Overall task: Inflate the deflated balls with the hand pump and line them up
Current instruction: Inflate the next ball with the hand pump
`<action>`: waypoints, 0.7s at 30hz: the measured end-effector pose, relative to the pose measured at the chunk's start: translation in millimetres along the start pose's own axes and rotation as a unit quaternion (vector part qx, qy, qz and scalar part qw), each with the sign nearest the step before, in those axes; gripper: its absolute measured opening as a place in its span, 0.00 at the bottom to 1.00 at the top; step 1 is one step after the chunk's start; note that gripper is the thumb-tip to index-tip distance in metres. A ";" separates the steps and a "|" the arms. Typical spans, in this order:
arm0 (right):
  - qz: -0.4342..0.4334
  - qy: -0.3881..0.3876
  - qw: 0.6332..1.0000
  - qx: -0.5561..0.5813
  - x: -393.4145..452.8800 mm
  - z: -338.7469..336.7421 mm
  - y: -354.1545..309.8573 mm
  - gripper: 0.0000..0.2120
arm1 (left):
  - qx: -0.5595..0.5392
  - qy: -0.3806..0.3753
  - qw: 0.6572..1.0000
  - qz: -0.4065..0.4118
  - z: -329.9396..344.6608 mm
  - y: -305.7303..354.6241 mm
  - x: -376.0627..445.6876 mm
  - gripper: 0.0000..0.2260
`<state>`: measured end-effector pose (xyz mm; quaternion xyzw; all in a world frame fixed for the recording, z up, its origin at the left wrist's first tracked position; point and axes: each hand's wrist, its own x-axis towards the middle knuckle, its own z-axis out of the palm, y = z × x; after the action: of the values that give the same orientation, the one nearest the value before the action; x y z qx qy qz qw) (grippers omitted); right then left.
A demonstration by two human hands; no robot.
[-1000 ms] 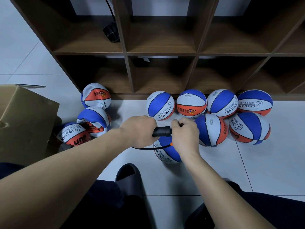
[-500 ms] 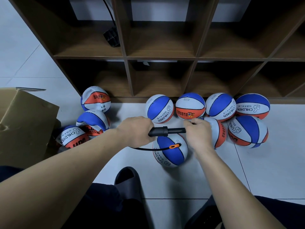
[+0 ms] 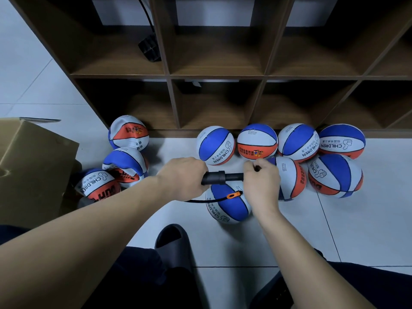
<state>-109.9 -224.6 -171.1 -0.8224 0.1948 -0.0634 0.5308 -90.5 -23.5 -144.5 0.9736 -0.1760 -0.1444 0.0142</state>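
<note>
Six round balls (image 3: 257, 141) lie against the far shelf (image 3: 214, 76), three dented balls (image 3: 126, 166) wait left; both hands, left hand (image 3: 181, 177) and right hand (image 3: 260, 181), grip the pump (image 3: 223, 176) feeding a seventh ball (image 3: 229, 206).

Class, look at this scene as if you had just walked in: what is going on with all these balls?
A person is pumping up a ball on the floor. The left hand grips the hand pump body, the right hand grips its handle, and a thin hose runs to the ball. Six round balls sit grouped by the shelf unit; three crumpled ones wait beside a cardboard box.
</note>
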 end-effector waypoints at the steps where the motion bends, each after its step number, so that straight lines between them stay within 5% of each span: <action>1: 0.004 -0.005 1.000 -0.001 -3.3 3.3 -0.7 0.20 | 0.001 0.001 1.000 0.003 -0.5 1.0 0.0 0.15; 16: 0.017 -0.066 0.998 -0.016 -3.6 10.5 -3.1 0.20 | -0.023 -0.014 1.000 0.017 0.5 9.5 1.3 0.14; 21: 0.057 -0.013 0.998 0.017 37.3 -30.0 8.7 0.17 | -0.009 -0.006 1.000 -0.009 -8.0 -9.8 0.8 0.13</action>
<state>-87.3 -267.6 -169.9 -0.8016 0.2331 -0.0257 0.5500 -84.1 -14.8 -137.8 0.9742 -0.1657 -0.1517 0.0209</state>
